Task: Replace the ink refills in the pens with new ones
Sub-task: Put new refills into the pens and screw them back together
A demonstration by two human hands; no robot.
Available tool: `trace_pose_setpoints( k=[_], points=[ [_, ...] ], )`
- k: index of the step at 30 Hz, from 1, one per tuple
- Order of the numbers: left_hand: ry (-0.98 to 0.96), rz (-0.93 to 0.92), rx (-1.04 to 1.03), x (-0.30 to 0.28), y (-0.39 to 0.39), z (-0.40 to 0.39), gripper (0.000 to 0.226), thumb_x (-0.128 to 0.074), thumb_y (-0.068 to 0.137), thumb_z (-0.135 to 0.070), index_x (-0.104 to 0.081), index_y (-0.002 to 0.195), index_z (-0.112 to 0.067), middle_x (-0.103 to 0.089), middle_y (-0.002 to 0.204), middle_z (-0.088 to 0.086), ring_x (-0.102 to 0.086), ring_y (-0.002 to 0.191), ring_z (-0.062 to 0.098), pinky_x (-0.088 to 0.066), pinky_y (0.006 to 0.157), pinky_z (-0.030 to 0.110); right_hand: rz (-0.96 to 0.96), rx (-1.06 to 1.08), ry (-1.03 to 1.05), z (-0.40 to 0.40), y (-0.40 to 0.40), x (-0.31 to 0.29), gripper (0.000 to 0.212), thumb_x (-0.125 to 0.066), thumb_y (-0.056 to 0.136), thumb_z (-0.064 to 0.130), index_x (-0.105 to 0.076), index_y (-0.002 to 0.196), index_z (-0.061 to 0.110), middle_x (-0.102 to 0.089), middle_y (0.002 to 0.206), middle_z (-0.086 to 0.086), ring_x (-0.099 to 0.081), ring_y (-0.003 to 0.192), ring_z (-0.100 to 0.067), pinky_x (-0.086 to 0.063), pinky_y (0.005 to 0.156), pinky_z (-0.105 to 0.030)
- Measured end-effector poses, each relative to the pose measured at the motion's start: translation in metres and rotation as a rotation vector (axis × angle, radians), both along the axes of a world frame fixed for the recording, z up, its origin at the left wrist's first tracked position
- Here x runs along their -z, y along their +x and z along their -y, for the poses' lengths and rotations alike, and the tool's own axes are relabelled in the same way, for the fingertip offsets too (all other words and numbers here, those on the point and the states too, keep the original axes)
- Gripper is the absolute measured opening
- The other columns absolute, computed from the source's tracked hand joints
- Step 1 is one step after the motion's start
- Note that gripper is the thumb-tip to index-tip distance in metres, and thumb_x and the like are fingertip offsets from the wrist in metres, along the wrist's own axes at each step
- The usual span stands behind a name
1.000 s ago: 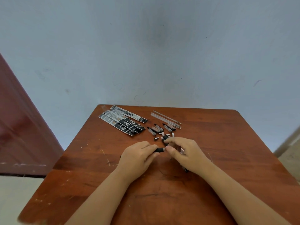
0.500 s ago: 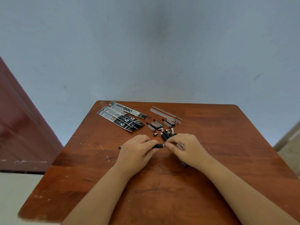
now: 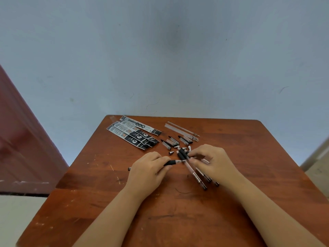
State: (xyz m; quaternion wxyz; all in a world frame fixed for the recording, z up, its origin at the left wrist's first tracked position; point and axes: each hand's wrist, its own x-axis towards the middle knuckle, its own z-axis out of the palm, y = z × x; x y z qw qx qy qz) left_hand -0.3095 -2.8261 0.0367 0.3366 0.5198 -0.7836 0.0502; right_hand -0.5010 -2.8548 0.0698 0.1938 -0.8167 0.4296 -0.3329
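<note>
- Two bare hands work at the middle of the scratched reddish-brown wooden table [image 3: 99,184] in the head view, the only view.
- The left hand [image 3: 147,168] grips a clear pen barrel with a black rubber grip [image 3: 171,162]; its long axis lies nearly level, open end pointing right.
- The right hand [image 3: 211,162] pinches something thin at its fingertips [image 3: 193,158], just beside that open end; what it is cannot be told.
- So the right hand is nearer and must feed leftward along the barrel's axis, I judge.
- Several more clear pen barrels [image 3: 196,174] lie slanting under the right hand.
- Farther back lie clear thin refill tubes [image 3: 181,130], loose pen caps and tips [image 3: 175,143], and black-and-white refill packets [image 3: 133,132].
</note>
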Motion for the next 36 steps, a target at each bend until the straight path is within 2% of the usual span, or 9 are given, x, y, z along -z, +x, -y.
trace_pose_setpoints(
  k=[5,9,11,16,27,30,32,34,36],
  points=[
    [0.05,-0.017,-0.067,-0.003,0.003,0.001,0.033,-0.042,0.077,-0.038,-0.07,0.081,-0.022,-0.061,0.065,-0.009,-0.056,0.055,0.006,-0.04,0.046,0.013,0.08,0.296,0.054,0.019,-0.009,-0.004,0.027,-0.061,0.081,0.006,-0.063,0.109,0.007,-0.067,0.095,-0.005,-0.055,0.078,-0.004,-0.038,0.074,-0.003],
    [0.055,-0.041,-0.067,-0.003,0.003,0.001,0.034,-0.041,0.076,-0.038,-0.07,0.081,-0.022,-0.061,0.064,-0.008,-0.056,0.054,0.007,-0.042,0.044,0.015,-0.208,0.36,0.068,0.044,-0.002,-0.001,0.021,-0.059,0.084,0.02,-0.066,0.102,0.012,-0.067,0.106,-0.005,-0.057,0.098,-0.016,-0.042,0.093,-0.031],
    [0.063,-0.058,-0.066,-0.002,0.003,0.001,0.032,-0.043,0.076,-0.037,-0.07,0.08,-0.022,-0.06,0.063,-0.007,-0.056,0.054,0.007,-0.042,0.043,0.017,-0.385,0.385,0.118,0.055,0.003,0.0,0.019,-0.057,0.085,0.028,-0.066,0.1,0.02,-0.063,0.11,0.001,-0.052,0.105,-0.017,-0.036,0.093,-0.036],
    [0.094,-0.108,-0.107,-0.002,0.005,0.001,0.015,-0.061,0.069,-0.027,-0.07,0.078,-0.019,-0.059,0.06,-0.006,-0.056,0.052,0.009,-0.038,0.045,0.015,-0.389,0.415,0.248,0.064,0.009,0.004,0.016,-0.057,0.085,0.029,-0.066,0.096,0.023,-0.063,0.113,0.005,-0.048,0.113,-0.016,-0.028,0.095,-0.033],
    [0.083,-0.191,-0.17,-0.004,0.007,0.0,0.014,-0.061,0.069,-0.026,-0.07,0.078,-0.02,-0.059,0.06,-0.009,-0.055,0.053,0.006,-0.02,0.049,0.0,-0.353,0.42,0.203,0.052,0.006,0.004,0.018,-0.056,0.085,0.033,-0.064,0.098,0.024,-0.063,0.108,0.005,-0.05,0.107,-0.013,-0.028,0.093,-0.031],
    [0.011,-0.18,-0.21,-0.009,0.012,0.0,0.015,-0.064,0.066,-0.024,-0.071,0.079,-0.02,-0.063,0.06,-0.008,-0.058,0.051,0.007,-0.029,0.055,0.007,-0.258,0.411,0.166,0.038,0.001,-0.006,0.021,-0.054,0.086,0.034,-0.064,0.099,0.02,-0.063,0.104,0.003,-0.052,0.1,-0.013,-0.033,0.096,-0.033],
    [-0.043,-0.194,-0.28,-0.017,0.018,0.0,0.013,-0.073,0.066,-0.016,-0.072,0.079,-0.018,-0.066,0.06,-0.006,-0.061,0.052,0.011,-0.039,0.058,0.023,-0.209,0.365,0.12,0.022,-0.002,-0.011,0.026,-0.051,0.087,0.035,-0.066,0.098,0.016,-0.065,0.096,-0.001,-0.054,0.09,-0.013,-0.042,0.086,-0.028],
    [-0.042,-0.231,-0.313,-0.03,0.022,0.0,0.022,-0.082,0.06,-0.007,-0.074,0.079,-0.016,-0.069,0.066,-0.001,-0.063,0.063,0.02,-0.042,0.061,0.031,-0.184,0.292,0.051,0.004,-0.004,-0.015,0.025,-0.052,0.088,0.032,-0.067,0.096,0.013,-0.063,0.088,0.0,-0.054,0.084,-0.013,-0.04,0.073,-0.018],
    [0.005,-0.344,-0.307,-0.052,0.018,-0.005,0.021,-0.077,0.068,-0.008,-0.073,0.088,-0.014,-0.065,0.081,0.001,-0.054,0.083,0.021,-0.035,0.073,0.027,-0.144,0.204,0.001,-0.013,-0.007,-0.018,0.019,-0.056,0.086,0.025,-0.069,0.093,0.013,-0.059,0.082,0.006,-0.053,0.081,-0.01,-0.035,0.067,-0.01]
  ],
)
